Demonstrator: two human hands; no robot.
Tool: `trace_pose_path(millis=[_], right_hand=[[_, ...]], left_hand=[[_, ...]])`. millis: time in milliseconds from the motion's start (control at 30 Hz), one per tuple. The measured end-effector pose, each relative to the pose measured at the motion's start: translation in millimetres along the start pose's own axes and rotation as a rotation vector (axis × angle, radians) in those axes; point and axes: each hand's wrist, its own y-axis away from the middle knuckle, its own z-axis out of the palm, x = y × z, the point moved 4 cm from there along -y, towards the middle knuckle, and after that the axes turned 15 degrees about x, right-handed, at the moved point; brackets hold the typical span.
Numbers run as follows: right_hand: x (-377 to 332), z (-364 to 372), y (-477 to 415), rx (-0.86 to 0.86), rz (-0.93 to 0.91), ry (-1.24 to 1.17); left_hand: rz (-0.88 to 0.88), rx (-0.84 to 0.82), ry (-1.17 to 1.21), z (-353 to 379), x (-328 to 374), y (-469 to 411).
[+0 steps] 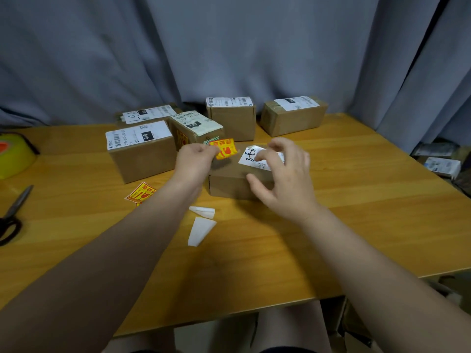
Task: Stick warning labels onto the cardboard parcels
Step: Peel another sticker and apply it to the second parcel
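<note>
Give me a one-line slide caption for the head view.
Left hand pinches a warning label over a parcel, right hand poised above it.

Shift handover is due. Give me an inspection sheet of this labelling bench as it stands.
Surface: wooden table, no spills seen.
Job's things: near parcel by the hands; five other parcels behind; warning label held over its far left corner; spare labels lying flat.
Clutter: two backing papers, scissors, yellow tape roll.
Hands: left hand pinches the warning label; right hand spread over the near parcel, contact unclear.
Cables: nothing seen.
Surroundings: grey curtain behind; packets beyond the table's right edge.
</note>
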Motion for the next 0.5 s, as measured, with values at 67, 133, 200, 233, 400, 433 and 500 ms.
trace_pose_path(millis=[67, 133, 200, 233, 400, 433, 500], right_hand=[[7, 2, -1, -0.085, 0.379, -0.297], [7, 8, -3, -0.164, 0.644, -0.598], [6, 8, -4, -0.219, 0.743, -0.745], [4, 7, -4, -0.243, 0.752, -0.766], [8, 8, 2, -0.234, 0.764, -0.677], [9, 8, 3, -0.218, 0.741, -0.646], [15, 4, 5, -0.15, 0.72, -0.602]], left_hand=[[0.116, -0.143, -0.052, -3, 6, 1], [0.188, -0.241, -0.074, -3, 9, 8], [0.207, -0.298, -0.083, 1, 9, 13], [0.209, -0.319, -0.085, 2, 8, 14], [0.275, -0.329, -0.122, 7, 8, 17], [0.318, -0.295, -0.16, 8, 8, 16], [0.397, -0.22, -0.311, 10, 5, 9]])
